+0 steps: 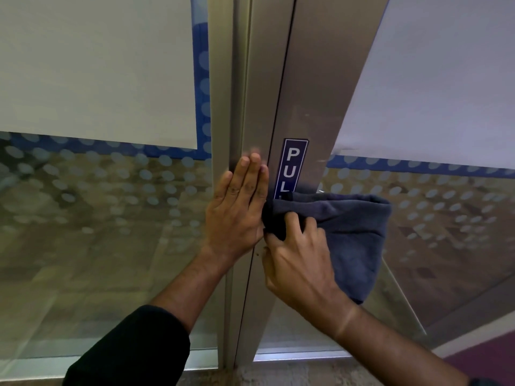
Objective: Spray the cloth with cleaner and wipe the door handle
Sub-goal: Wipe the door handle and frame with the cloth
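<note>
- Right hand [299,263] closed on a blue-grey cloth [354,235], fingers bunched into its left edge, pressing it against the metal door stile [315,93] just under the "PULL" sticker [291,168].
- Left hand [239,207] flat and open, fingers straight and together, palm on the neighbouring frame post [250,79]; holds nothing. Looks like a brace against the door.
- Step in hand, by my reading: the wiping stage. No spray bottle in view, so spraying cannot be checked from here; whether the cloth is damp cannot be told either.
- Door handle itself not plainly visible. A small bright metal glint shows at the cloth's top edge [320,191], beside the sticker's lower end; probably part of the handle, with the rest hidden under the cloth.
- Cloth: soft, thick, fleece-like weave, folded over, draped wide to the right and hanging down past the wrist. Its left edge is dark where it is gathered in the grip. It covers the bottom letter of the sticker.
- Next move likely calls for keeping the cloth wrapped round the handle and running along its length with firm pressure, while the left hand steadies the door so it does not swing.
- Risk: the loose hanging fold may slip off the handle or catch the sticker edge.
- Frosted glass panel [97,65] with dotted band on both sides; unaffected.
</note>
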